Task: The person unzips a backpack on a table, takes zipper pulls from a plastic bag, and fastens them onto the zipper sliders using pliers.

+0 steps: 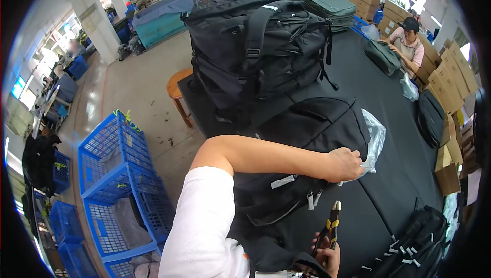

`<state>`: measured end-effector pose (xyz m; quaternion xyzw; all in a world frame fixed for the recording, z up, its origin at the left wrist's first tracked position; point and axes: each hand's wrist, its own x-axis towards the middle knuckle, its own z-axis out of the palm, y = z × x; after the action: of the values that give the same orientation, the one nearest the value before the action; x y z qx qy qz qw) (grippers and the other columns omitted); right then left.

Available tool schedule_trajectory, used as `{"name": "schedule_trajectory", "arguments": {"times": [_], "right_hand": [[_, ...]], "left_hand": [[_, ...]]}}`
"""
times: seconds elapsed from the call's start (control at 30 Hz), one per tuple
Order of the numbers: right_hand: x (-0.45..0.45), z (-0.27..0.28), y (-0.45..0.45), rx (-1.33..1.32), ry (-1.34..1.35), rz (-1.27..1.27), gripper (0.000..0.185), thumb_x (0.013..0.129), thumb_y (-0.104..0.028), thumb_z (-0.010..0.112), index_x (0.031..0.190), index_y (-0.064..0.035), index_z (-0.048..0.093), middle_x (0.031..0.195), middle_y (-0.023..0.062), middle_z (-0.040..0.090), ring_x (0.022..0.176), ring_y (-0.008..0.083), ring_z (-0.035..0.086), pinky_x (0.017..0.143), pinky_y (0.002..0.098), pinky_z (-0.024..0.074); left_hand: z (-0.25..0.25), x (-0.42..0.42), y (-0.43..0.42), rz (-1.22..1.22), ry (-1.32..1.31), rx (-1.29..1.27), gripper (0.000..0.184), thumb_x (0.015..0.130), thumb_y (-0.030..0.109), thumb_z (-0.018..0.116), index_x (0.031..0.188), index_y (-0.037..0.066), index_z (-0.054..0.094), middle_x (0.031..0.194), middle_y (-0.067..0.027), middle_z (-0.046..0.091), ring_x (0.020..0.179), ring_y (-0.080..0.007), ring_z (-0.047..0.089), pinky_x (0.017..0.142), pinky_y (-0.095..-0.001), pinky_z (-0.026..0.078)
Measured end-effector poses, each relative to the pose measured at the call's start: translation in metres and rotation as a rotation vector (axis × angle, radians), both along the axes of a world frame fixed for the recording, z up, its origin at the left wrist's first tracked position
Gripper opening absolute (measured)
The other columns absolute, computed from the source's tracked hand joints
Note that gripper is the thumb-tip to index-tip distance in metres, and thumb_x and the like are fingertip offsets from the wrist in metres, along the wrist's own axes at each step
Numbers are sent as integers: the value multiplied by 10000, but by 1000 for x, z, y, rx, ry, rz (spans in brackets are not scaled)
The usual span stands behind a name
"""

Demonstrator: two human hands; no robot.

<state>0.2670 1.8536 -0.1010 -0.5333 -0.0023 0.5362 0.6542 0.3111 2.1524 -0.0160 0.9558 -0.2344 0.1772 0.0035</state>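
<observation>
My left arm reaches across a black backpack (317, 124) lying on the black table. At its right side, my left hand (345, 165) is closed on a crumpled clear plastic bag (375, 140), which shows on both sides of the fist. Low in the view, my right hand (327, 257) is wrapped round pliers (333, 227) with black and yellow handles, their jaws pointing up. White-tagged zip pulls (314, 199) hang on the backpack near the pliers.
Stacked black bags (255, 47) stand at the table's far left, beside a wooden stool (179, 86). Blue crates (110, 191) are at left. Another black bag (414, 242) lies lower right. A co-worker (407, 45) handles a green bag (382, 57) near cardboard boxes (452, 76).
</observation>
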Motion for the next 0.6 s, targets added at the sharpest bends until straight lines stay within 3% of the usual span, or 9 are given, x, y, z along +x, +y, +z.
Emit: {"name": "schedule_trajectory", "arguments": {"times": [0.03,0.07,0.13,0.17,0.2,0.27,0.4,0.6], "right_hand": [[2,-23,-4,-123,-43,-67,836,531,56,497,1342,-59,332,1126,177,463,1018,283,492,866,413,425],[2,-34,-3,-119,-45,-70,836,531,56,497,1342,-59,332,1126,177,463,1018,283,492,866,413,425],[-1,-55,1,-492,-565,-134,811,566,58,541,1343,-50,333,1058,136,449,956,245,495,802,360,435],[4,-72,-3,-616,-762,-93,809,601,16,627,1345,-42,315,1044,139,438,974,275,481,829,372,416],[7,-88,-7,-612,-757,-94,809,601,16,627,1345,-42,315,1044,139,438,974,275,481,829,372,416],[7,-100,-7,-787,-1193,-44,832,618,-41,679,1357,-62,298,1044,159,433,967,313,459,851,394,392],[2,-116,3,-969,-1385,5,867,610,-72,728,1354,-46,286,1080,183,424,982,350,429,859,412,362],[-7,-119,14,-1034,-1462,-31,858,620,-78,730,1353,-47,284,1094,181,420,998,350,416,859,412,355]], "left_hand": [[-1,-1,-2,-5,-3,3,182,732,150,571,873,35,568,779,-60,575,785,-194,544,628,-282,455],[-3,-4,-6,-7,-6,30,149,719,139,573,822,32,566,788,-73,569,789,-203,545,626,-281,463],[-10,-11,-13,-21,-49,41,124,689,129,578,744,19,566,777,-87,552,787,-219,541,600,-278,469],[-11,-16,-16,-30,-17,49,122,689,128,578,740,18,565,780,-90,548,789,-219,539,605,-279,469],[-11,-21,-20,-38,16,55,121,689,127,577,736,16,564,783,-94,544,791,-219,538,610,-281,469],[-21,-28,-28,-48,41,32,124,682,126,582,733,14,565,793,-101,542,793,-218,535,614,-280,468],[-29,-35,-43,-70,213,58,163,671,140,616,768,12,586,818,-101,532,827,-221,520,615,-285,457],[-45,-37,-61,-35,234,90,148,684,164,617,756,35,604,833,-91,538,841,-210,512,598,-277,420]]}}
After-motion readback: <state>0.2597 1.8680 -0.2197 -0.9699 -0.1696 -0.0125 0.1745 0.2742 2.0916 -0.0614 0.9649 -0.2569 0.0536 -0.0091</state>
